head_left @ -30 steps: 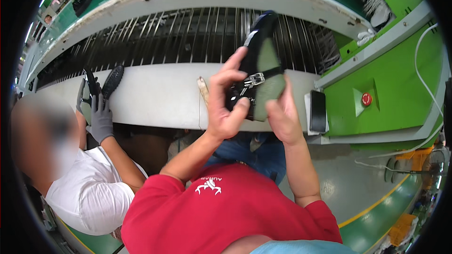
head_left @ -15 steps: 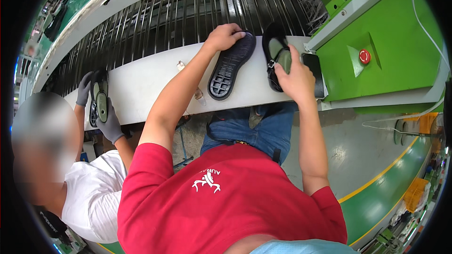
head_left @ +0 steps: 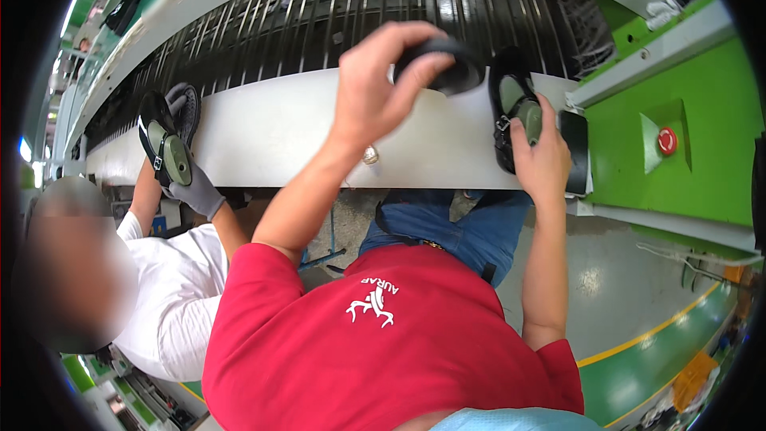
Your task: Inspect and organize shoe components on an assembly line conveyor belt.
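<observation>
My left hand (head_left: pixel 375 84) is raised over the white board (head_left: pixel 267 124), its thumb and fingers closed on a black shoe sole (head_left: pixel 461 68). The sole is tilted almost end-on and blurred by motion. To its right, a black buckled shoe (head_left: pixel 511 100) with a green insole sits on the board, toe pointing away from me. My right hand (head_left: pixel 544 156) grips it at the heel end, thumb inside on the insole. Shoe and sole are apart.
At left, a co-worker's grey-gloved hand (head_left: pixel 199 191) holds another black shoe (head_left: pixel 162 140) beside a dark sole (head_left: pixel 186 108). Metal rollers (head_left: pixel 319 28) run behind the board. A green machine panel (head_left: pixel 702 140) with a red button (head_left: pixel 667 141) stands right; a small glass-like item (head_left: pixel 370 155) is near the edge.
My left hand has lifted the sole off the board and tipped it from lying tread-up to nearly end-on. My right hand keeps its grip on the shoe. The co-worker's shoe has tilted.
</observation>
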{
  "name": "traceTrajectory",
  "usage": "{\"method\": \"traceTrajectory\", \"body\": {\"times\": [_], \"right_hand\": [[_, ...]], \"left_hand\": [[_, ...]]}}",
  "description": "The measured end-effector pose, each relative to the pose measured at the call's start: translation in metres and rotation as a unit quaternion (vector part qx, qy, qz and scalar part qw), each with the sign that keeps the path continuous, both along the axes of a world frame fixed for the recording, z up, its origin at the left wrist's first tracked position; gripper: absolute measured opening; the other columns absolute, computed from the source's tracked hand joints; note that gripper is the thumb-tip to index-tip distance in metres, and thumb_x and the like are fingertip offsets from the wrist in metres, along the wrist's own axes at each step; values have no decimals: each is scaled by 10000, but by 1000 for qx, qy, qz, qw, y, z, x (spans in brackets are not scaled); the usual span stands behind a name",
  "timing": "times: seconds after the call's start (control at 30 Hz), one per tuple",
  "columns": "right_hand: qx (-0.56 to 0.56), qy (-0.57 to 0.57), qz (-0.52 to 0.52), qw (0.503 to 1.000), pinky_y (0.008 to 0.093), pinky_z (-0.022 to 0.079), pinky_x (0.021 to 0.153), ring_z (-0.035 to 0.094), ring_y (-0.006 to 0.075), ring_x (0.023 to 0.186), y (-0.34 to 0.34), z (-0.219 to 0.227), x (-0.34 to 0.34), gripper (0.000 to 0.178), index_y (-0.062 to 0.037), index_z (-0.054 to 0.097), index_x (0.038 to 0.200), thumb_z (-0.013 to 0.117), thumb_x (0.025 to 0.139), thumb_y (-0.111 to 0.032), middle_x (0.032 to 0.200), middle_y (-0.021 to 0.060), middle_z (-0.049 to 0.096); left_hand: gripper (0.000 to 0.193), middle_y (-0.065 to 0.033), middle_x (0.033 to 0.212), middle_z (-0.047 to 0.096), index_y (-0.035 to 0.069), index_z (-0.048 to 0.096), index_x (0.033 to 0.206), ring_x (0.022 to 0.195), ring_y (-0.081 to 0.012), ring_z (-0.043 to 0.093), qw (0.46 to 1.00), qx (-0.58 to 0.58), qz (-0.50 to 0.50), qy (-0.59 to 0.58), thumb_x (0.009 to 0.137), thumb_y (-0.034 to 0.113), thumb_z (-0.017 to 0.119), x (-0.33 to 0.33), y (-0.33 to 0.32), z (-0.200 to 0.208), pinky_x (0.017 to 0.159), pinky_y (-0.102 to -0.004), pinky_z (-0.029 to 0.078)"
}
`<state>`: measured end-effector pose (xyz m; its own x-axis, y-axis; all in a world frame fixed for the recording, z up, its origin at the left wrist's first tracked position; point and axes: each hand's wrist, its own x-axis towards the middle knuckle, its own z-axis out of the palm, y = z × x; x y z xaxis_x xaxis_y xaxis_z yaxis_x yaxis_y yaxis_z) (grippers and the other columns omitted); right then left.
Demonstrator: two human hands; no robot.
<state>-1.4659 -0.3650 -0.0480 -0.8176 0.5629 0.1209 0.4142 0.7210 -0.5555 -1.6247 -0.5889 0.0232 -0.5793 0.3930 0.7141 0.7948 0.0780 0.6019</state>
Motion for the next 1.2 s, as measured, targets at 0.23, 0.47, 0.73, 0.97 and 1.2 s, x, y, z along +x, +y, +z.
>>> {"method": "traceTrajectory", "body": {"times": [0.23, 0.47, 0.73, 0.97, 1.2], "right_hand": [[17, 26, 28, 999, 538, 541, 992, 692, 489, 1177, -4, -1, -5, 647, -149, 493, 1586, 675, 1014, -389, 1296, 266, 730], [-3, 34, 42, 999, 528, 529, 1023, 675, 492, 1224, 1, -6, 1, 606, -131, 512, 1573, 652, 1044, -391, 1356, 280, 705], [78, 89, 51, 992, 521, 456, 1130, 586, 487, 1323, 5, -4, 0, 694, -18, 551, 1530, 673, 1049, -503, 1395, 270, 650], [-219, 369, 153, 890, 369, 580, 978, 722, 230, 1098, -43, 74, -31, 557, -9, 588, 1488, 801, 1006, -190, 1292, 179, 713], [-233, 455, 183, 840, 262, 592, 795, 717, 110, 886, -50, 97, -44, 434, -26, 696, 1317, 885, 940, -122, 1082, 76, 742]], "left_hand": [[262, -78, 973, 768, -15, 682, 1267, 971, -85, 692, 906, -42, -57, -418, 1063, 143, 725, 57, -22, -57, 879, -264, 550], [293, -75, 979, 769, -21, 730, 1163, 927, -107, 691, 855, 24, 6, -518, 1018, 224, 800, -49, 2, -125, 833, -289, 564], [320, -65, 921, 785, -12, 774, 1101, 848, -106, 695, 973, 102, -33, -204, 985, 279, 841, -75, 13, -19, 795, -286, 572], [302, -49, 918, 789, -42, 764, 1162, 856, -70, 693, 982, 102, -52, -153, 1005, 209, 822, -16, 9, 45, 774, -246, 559], [266, -1, 841, 745, -5, 759, 1167, 771, -19, 649, 979, 81, -113, -151, 968, 142, 858, 22, 19, 48, 659, -195, 515]]}}
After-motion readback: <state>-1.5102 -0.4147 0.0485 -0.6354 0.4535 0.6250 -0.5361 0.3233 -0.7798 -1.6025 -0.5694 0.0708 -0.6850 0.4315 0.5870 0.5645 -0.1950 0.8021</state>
